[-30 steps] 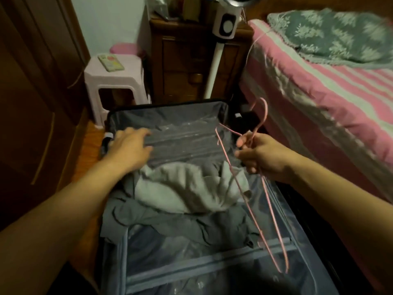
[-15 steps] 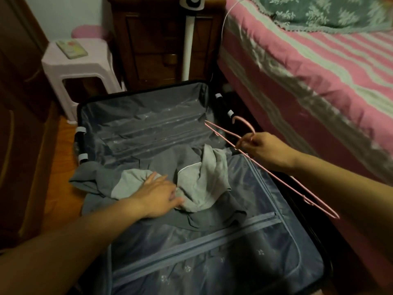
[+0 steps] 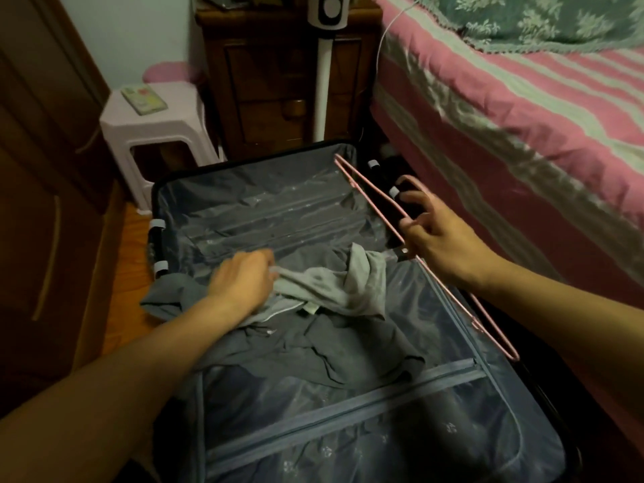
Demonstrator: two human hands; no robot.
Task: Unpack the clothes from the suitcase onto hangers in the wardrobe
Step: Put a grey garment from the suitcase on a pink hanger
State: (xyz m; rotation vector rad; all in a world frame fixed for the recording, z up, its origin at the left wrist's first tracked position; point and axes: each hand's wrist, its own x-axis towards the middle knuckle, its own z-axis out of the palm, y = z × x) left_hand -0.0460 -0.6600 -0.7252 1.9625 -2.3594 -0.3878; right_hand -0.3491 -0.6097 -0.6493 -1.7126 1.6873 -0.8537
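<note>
Suitcase [image 3: 348,430] lies open on the floor between the wardrobe [image 3: 41,169] at our left and the bed [image 3: 522,116] at our right. Dark grey garment [image 3: 296,350] sprawls across the hinge line, spilling over the left rim. Light grey garment [image 3: 334,291] sits bunched on top of it.

Left hand [image 3: 244,284] clutches a fold of the light grey cloth. Right hand [image 3: 435,238] pinches the pink hangers [image 3: 449,291] near the hook, above the right rim; they look like two wires together, though we cannot be sure.

Our judgement: we lift only the light piece, shake it free of the dark one, find the neck opening, then feed one hanger arm in first. Loose wire ends may snag the lining.
</note>
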